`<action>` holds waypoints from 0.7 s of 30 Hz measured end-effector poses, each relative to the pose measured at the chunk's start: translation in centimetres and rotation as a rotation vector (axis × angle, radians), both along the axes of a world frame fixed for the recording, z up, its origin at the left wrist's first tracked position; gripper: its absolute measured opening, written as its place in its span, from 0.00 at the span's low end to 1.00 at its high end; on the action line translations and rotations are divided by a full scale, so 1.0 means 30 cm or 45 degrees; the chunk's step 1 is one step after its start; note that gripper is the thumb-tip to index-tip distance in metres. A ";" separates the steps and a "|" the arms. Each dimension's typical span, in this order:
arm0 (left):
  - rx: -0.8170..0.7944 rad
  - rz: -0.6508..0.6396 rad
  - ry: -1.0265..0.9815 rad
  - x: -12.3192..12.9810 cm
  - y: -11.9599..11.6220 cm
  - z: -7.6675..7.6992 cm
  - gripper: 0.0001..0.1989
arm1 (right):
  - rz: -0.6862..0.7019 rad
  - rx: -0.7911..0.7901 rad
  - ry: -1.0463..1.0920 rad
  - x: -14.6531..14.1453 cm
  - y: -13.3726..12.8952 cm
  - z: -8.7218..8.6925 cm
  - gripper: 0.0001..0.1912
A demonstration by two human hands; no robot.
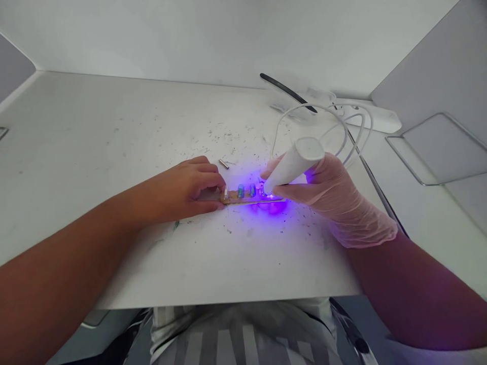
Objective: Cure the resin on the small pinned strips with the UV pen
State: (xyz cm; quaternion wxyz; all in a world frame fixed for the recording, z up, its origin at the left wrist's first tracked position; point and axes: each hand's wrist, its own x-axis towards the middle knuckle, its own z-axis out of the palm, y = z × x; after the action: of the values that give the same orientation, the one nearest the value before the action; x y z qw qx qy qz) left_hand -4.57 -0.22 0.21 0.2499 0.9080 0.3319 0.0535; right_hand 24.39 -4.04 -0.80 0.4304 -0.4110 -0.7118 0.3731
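My bare left hand [201,185] pinches the left end of a narrow strip [234,198] that lies on the white table. Several small shiny pieces, like press-on nails [241,191], stand in a row along it; some look blue-green. My right hand [323,192], in a thin translucent glove, is wrapped round a white handheld UV lamp [294,161]. The lamp slants down to the left, its tip close over the strip's right end. Violet light spreads there over the strip and tabletop. Whether the tip touches a piece is hidden by the glare.
A small metal cylinder [223,163] lies just behind the strip. Dark crumbs are scattered about the table [182,274]. At the back right are a black nail file [289,91], clear plastic packaging and a long white device [373,116]. A looped white cable [323,106] trails behind the lamp.
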 end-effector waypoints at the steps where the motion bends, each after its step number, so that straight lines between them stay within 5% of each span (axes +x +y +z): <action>1: 0.004 -0.001 -0.003 0.000 0.000 -0.001 0.14 | 0.001 0.000 -0.001 0.000 -0.001 -0.001 0.08; 21: 0.001 0.004 0.004 0.003 -0.001 0.010 0.15 | 0.000 -0.001 -0.013 0.005 0.001 -0.008 0.07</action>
State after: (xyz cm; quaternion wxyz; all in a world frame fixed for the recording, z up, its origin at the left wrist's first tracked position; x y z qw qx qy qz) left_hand -4.48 -0.24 0.50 0.2491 0.9076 0.3338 0.0526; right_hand 24.54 -4.00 -1.03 0.4267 -0.4129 -0.7138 0.3714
